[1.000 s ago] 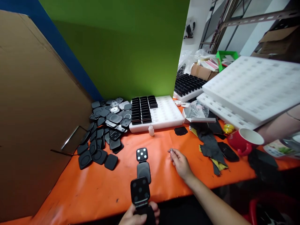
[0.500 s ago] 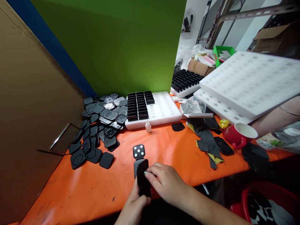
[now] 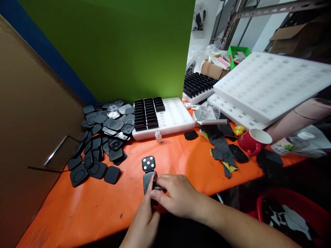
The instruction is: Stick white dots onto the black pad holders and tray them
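Note:
My left hand point(image 3: 142, 222) is closed round a thin black panel point(image 3: 154, 181), which stands nearly edge-on and is largely hidden by the fingers. From the right, my right hand point(image 3: 179, 195) meets it, thumb and fingers pinched on a small dark part point(image 3: 160, 188) that I cannot make out. Just beyond my hands, a black square plate with several white dots point(image 3: 148, 163) lies flat on the table. It adjoins a grey rounded panel point(image 3: 148, 181), partly covered by the left hand.
Loose black plates point(image 3: 97, 141) are heaped at left. A white foam tray point(image 3: 176, 117) carries rows of black pieces, with a small white bottle point(image 3: 158, 136) before it. At right are a grey glove point(image 3: 219, 148), a red mug point(image 3: 254, 141) and another person's arm point(image 3: 294, 117).
The black panel has turned from showing its broad face to nearly edge-on between my hands. My right fingers have closed in over it. The whole view has shifted slightly, moving the scene leftward.

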A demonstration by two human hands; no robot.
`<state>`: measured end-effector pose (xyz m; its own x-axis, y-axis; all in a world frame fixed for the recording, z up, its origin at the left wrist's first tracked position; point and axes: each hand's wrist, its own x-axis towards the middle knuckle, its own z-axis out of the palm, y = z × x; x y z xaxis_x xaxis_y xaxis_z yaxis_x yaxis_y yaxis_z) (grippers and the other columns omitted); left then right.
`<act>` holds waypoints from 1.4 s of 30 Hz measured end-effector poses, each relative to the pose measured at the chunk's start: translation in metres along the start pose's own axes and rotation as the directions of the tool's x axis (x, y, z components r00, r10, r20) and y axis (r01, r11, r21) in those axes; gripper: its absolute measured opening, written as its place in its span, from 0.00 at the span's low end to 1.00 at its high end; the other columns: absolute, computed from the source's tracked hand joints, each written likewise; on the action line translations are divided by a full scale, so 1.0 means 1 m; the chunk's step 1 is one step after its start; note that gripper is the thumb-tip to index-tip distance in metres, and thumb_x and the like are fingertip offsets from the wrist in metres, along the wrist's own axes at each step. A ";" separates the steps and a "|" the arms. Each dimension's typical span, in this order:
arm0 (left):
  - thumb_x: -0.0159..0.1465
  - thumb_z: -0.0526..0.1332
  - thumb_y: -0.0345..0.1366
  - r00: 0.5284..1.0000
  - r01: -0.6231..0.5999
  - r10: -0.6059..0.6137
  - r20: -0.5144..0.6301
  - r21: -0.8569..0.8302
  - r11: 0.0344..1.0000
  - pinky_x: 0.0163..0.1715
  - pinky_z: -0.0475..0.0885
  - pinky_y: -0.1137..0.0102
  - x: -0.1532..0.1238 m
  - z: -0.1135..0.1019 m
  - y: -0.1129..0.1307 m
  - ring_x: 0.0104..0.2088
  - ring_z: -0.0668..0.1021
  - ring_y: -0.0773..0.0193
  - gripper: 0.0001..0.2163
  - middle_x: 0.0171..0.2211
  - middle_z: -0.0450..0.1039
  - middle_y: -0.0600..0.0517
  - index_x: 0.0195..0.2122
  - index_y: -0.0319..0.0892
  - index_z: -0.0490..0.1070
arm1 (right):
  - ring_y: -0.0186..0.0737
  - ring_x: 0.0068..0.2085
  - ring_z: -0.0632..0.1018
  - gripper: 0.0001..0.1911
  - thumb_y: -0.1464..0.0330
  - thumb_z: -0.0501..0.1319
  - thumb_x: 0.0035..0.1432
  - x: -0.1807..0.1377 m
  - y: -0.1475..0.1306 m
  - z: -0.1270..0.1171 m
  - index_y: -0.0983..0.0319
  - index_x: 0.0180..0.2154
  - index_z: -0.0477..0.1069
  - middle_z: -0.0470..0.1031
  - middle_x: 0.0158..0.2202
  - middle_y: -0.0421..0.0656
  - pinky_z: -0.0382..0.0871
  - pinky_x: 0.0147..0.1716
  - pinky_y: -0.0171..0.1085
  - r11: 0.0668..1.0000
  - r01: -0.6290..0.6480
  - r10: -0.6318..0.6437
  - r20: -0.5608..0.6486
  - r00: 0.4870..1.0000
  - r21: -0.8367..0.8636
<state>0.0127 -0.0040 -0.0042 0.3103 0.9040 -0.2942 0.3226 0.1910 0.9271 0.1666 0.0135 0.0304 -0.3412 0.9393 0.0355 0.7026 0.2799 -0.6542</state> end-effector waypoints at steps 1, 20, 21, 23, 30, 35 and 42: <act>0.56 0.54 0.30 1.000 0.022 -0.022 0.002 -0.004 1.000 0.53 0.61 0.58 0.000 0.001 0.001 0.53 0.67 0.52 0.22 0.49 0.69 0.44 0.53 0.40 0.62 | 0.32 0.31 0.71 0.13 0.59 0.50 0.59 0.000 0.000 0.003 0.59 0.32 0.66 0.71 0.31 0.37 0.57 0.29 0.31 1.000 0.005 -0.005 -0.008 1.000 0.001; 0.60 0.52 0.34 0.998 -0.037 0.036 0.050 0.009 0.999 0.50 0.64 0.60 0.009 0.010 -0.004 0.52 0.68 0.54 0.24 0.52 0.67 0.43 0.59 0.41 0.53 | 0.31 0.28 0.70 0.15 0.60 0.49 0.60 -0.008 0.001 0.011 0.60 0.28 0.66 0.72 0.29 0.36 0.55 0.27 0.32 0.993 -0.028 0.027 -0.014 1.000 -0.112; 0.60 0.52 0.34 0.998 -0.013 0.014 0.055 -0.011 1.000 0.49 0.65 0.61 0.009 0.011 -0.005 0.52 0.69 0.54 0.24 0.51 0.67 0.43 0.58 0.41 0.53 | 0.31 0.29 0.71 0.15 0.60 0.49 0.61 -0.008 0.002 0.012 0.60 0.29 0.67 0.72 0.29 0.37 0.56 0.28 0.32 0.995 -0.036 0.035 -0.011 0.999 -0.091; 0.60 0.51 0.32 0.999 0.022 -0.021 0.032 -0.029 0.999 0.49 0.65 0.60 0.010 0.013 -0.009 0.53 0.68 0.53 0.25 0.53 0.65 0.43 0.59 0.40 0.51 | 0.32 0.31 0.72 0.15 0.61 0.47 0.62 -0.006 0.003 0.013 0.60 0.31 0.67 0.72 0.31 0.38 0.58 0.30 0.31 0.996 -0.061 0.062 0.003 0.998 -0.061; 0.59 0.50 0.27 0.997 -0.074 0.073 0.012 0.121 0.990 0.59 0.46 0.59 0.009 0.011 -0.012 0.61 0.51 0.58 0.31 0.63 0.43 0.50 0.62 0.47 0.39 | 0.35 0.33 0.72 0.14 0.67 0.44 0.63 -0.003 0.009 -0.002 0.62 0.34 0.66 0.70 0.32 0.42 0.60 0.32 0.33 0.993 -0.056 0.063 0.063 0.996 -0.101; 0.57 0.50 0.26 0.999 -0.019 0.017 0.043 0.036 0.999 0.57 0.52 0.60 0.012 0.009 -0.016 0.60 0.54 0.57 0.31 0.63 0.46 0.51 0.62 0.47 0.42 | 0.34 0.32 0.71 0.14 0.68 0.45 0.62 -0.002 0.014 -0.003 0.62 0.32 0.67 0.71 0.31 0.42 0.60 0.31 0.32 0.995 -0.075 0.077 0.037 0.996 -0.060; 0.49 0.55 0.29 0.969 0.243 -0.224 0.100 -0.273 0.931 0.44 0.66 0.63 0.011 0.004 0.006 0.41 0.74 0.57 0.24 0.39 0.72 0.48 0.50 0.39 0.62 | 0.31 0.30 0.71 0.16 0.68 0.45 0.63 0.003 0.019 0.000 0.63 0.27 0.65 0.70 0.27 0.39 0.60 0.32 0.30 0.983 -0.086 0.080 0.039 0.996 0.164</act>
<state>0.0211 0.0052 -0.0029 0.3178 0.7953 -0.5162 0.1312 0.5023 0.8547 0.1791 0.0215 0.0180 -0.3079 0.9503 -0.0469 0.6169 0.1619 -0.7702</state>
